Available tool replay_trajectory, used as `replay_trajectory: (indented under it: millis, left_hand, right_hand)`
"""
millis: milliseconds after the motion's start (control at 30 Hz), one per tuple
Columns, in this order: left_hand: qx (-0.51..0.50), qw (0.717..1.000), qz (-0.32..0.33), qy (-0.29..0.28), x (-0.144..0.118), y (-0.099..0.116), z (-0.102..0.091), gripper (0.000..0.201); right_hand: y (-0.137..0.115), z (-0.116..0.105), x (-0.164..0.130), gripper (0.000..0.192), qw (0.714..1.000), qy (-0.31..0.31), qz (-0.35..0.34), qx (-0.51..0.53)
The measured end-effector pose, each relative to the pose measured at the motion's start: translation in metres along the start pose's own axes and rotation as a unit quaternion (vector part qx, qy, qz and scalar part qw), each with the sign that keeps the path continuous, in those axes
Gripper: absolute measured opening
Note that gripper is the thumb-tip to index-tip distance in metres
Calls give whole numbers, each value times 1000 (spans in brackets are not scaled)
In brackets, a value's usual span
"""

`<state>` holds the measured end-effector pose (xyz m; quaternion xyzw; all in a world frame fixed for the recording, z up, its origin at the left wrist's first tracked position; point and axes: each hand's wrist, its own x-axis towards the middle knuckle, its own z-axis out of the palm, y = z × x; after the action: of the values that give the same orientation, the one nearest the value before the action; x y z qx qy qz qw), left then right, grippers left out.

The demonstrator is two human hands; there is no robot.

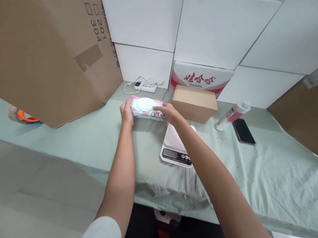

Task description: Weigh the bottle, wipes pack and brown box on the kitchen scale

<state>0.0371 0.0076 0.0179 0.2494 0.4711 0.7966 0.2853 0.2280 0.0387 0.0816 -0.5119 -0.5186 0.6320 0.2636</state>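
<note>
A pack of wet wipes (145,113) with a white oval lid, pink edge and cartoon figures is between my two hands over the back of the table. My left hand (127,111) grips its left end. At its right end, my right hand (168,111) holds on, with a finger reaching over the lid. Just nearer to me and to the right sits a white kitchen scale (174,139), partly covered by my right forearm. Behind my right hand stands a plain brown cardboard box (194,103).
A power strip (146,87) with a white cable lies at the back. To the right are a white and pink bottle (232,115) and a black phone (244,131). A big carton (56,52) leans at left beside tape rolls (21,115). White boxes (210,27) line the back.
</note>
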Motion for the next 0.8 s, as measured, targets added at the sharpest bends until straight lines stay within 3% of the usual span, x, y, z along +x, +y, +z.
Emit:
replay_trajectory:
  millis: [100,200,300,400,533,633,800]
  left_hand:
    - [-9,995,82,-62,-6,1,7,55]
    - [19,979,164,-121,-23,0,21,76]
    - [23,963,208,-172,-51,0,39,79]
    - [34,943,235,-235,-82,3,54,75]
    - [89,902,281,-317,-116,9,65,72]
    - [118,875,324,-341,-131,7,69,73]
    - [144,873,319,-340,-139,-6,69,71]
  right_hand:
    - [-5,-20,-28,47,997,-5,-75,25]
    - [3,-35,-65,55,976,14,-204,80]
    - [26,-47,-99,76,941,146,-294,84]
    - [59,-58,-122,83,909,260,-323,39]
    - [104,-77,-128,71,863,344,-370,4]
    - [129,-89,-120,66,835,367,-409,3]
    - [142,-103,-105,65,821,373,-432,12]
